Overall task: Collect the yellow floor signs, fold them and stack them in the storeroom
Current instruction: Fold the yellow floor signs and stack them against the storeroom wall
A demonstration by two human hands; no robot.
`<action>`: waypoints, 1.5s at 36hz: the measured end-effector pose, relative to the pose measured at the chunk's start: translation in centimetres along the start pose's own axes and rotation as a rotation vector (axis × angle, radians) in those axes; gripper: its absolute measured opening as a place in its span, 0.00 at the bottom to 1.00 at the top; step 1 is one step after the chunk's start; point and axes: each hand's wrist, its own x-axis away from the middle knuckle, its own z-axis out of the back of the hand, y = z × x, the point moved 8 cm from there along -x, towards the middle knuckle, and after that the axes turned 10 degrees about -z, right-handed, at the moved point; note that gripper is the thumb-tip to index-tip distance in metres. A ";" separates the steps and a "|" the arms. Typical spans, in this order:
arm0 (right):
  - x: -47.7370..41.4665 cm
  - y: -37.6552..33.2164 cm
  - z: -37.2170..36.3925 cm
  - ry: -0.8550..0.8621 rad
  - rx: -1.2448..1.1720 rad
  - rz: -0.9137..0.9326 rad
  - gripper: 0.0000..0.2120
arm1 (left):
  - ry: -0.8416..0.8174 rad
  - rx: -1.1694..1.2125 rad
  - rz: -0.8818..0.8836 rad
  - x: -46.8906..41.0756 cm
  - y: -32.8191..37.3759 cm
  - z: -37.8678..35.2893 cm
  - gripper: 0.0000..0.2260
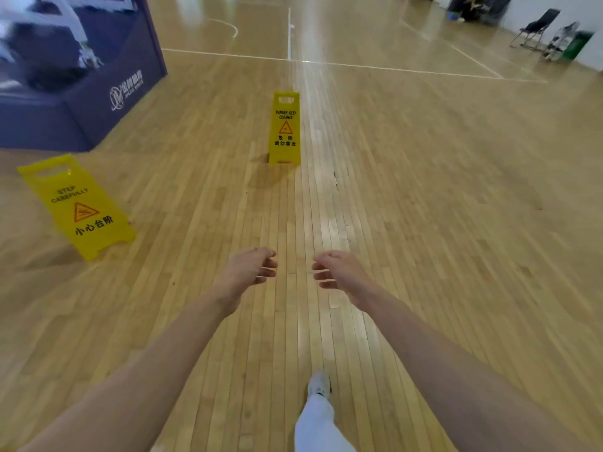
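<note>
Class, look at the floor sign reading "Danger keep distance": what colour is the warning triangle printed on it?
Orange-red, on the yellow "Danger keep distance" sign, seen in the head view.

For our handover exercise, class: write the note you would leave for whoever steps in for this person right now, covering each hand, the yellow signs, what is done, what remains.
Hands: left hand and right hand both held out in front, fingers loosely curled, holding nothing.
Signs: the DANGER KEEP DISTANCE sign stands straight ahead; the STEP CAREFULLY sign stands to the left, near the dark blue block.
Done: neither sign picked up or folded.
Left: collect both, fold them, stack them in the storeroom, which is not in view.
</note>
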 end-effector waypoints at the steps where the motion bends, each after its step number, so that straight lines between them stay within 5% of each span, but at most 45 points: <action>1: -1.5 -0.7 0.3 -0.029 -0.014 0.008 0.13 | 0.005 -0.016 0.002 -1.7 0.4 -0.3 0.12; 21: -31.1 -17.9 15.2 -0.047 -0.099 -0.009 0.12 | 0.012 -0.113 0.004 -36.3 12.7 -8.7 0.09; 28: -39.0 -23.1 14.5 -0.163 -0.058 -0.046 0.14 | 0.040 -0.074 0.004 -46.2 14.1 -7.5 0.11; 44: -62.3 -39.8 10.3 -0.080 0.033 -0.100 0.12 | 0.019 0.029 0.070 -74.3 15.2 4.4 0.12; 54: -73.9 -46.2 11.1 -0.046 -0.055 -0.118 0.12 | -0.063 -0.121 0.088 -87.2 17.1 5.5 0.12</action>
